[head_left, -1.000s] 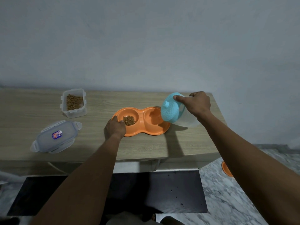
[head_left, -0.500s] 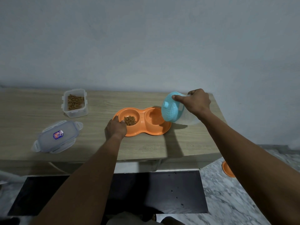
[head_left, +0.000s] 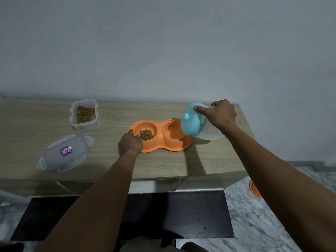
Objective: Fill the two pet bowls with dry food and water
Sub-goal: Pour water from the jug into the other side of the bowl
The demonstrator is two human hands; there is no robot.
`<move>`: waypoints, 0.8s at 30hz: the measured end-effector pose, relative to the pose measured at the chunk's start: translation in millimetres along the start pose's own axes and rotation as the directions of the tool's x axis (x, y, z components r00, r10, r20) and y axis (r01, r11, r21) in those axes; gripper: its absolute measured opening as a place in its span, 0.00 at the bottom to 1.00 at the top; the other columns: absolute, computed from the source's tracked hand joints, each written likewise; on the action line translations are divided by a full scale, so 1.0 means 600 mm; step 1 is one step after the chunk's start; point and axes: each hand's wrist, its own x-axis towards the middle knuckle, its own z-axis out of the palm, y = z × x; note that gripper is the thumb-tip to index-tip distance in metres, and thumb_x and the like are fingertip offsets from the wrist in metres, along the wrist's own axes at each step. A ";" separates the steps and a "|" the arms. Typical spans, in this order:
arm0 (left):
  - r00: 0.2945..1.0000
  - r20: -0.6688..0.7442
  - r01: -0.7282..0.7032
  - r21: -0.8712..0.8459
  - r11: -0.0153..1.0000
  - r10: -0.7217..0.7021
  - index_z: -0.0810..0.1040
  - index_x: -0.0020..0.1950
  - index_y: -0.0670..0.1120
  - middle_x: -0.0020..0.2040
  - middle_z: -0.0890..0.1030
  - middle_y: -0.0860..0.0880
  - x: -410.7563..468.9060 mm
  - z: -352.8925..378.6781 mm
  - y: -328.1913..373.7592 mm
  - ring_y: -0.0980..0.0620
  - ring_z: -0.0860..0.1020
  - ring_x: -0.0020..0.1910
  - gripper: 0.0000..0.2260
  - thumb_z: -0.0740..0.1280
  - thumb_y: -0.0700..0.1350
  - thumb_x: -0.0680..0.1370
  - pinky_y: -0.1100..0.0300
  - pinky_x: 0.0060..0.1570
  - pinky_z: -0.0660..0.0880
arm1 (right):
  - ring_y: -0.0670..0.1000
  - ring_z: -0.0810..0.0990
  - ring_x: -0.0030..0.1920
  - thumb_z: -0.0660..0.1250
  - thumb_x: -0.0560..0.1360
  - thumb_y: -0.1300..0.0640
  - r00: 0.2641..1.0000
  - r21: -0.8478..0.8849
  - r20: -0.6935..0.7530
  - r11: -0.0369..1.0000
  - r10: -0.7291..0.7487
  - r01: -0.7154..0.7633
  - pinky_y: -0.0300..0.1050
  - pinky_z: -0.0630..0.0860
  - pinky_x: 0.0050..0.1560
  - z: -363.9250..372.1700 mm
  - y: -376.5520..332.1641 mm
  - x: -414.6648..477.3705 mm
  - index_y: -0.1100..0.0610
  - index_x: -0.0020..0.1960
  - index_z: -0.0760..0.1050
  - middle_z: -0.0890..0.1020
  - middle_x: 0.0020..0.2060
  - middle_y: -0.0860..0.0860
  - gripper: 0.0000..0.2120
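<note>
An orange double pet bowl (head_left: 163,145) sits on the wooden counter. Its left well holds brown dry food (head_left: 146,134); its right well (head_left: 172,130) looks dry from here. My left hand (head_left: 130,145) grips the bowl's front-left rim. My right hand (head_left: 218,112) holds a clear water jug with a turquoise lid (head_left: 193,120), tipped on its side with the lid over the right well. My forefinger presses on the lid's top edge. I see no water stream.
An open clear container of dry food (head_left: 84,115) stands at the back left of the counter (head_left: 36,128). Its clip lid (head_left: 64,152) lies nearer the front left. An orange dish (head_left: 254,189) sits on the marble floor at right.
The tipped jug has stayed over the right well, shifting only slightly. My left hand has kept its hold on the bowl's rim.
</note>
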 end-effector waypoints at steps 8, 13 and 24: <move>1.000 0.014 -0.001 0.000 1.000 0.001 0.71 0.71 0.45 0.65 0.76 0.38 -0.005 -0.004 0.003 0.36 0.74 0.64 0.20 0.58 0.52 0.82 0.44 0.64 0.71 | 0.52 0.75 0.38 0.78 0.63 0.34 0.998 0.098 -0.016 0.993 0.064 -0.062 0.53 0.71 0.48 0.004 0.011 -0.005 0.55 0.31 0.71 0.73 0.29 0.46 0.27; 1.000 0.019 0.005 0.015 1.000 -0.005 0.69 0.73 0.45 0.66 0.76 0.38 -0.007 -0.007 0.008 0.36 0.74 0.65 0.21 0.58 0.51 0.82 0.45 0.65 0.71 | 0.53 0.79 0.44 0.79 0.62 0.36 0.985 0.264 -0.043 0.953 0.166 -0.149 0.57 0.78 0.54 0.011 0.025 -0.011 0.55 0.34 0.73 0.76 0.34 0.46 0.25; 0.999 0.015 0.047 -0.009 0.999 -0.046 0.72 0.71 0.45 0.63 0.78 0.39 -0.010 -0.013 0.021 0.36 0.76 0.62 0.20 0.59 0.49 0.81 0.46 0.63 0.73 | 0.48 0.68 0.33 0.82 0.62 0.43 0.877 0.774 0.050 0.536 0.477 -0.336 0.44 0.69 0.36 0.027 0.061 0.002 0.55 0.33 0.69 0.69 0.29 0.47 0.24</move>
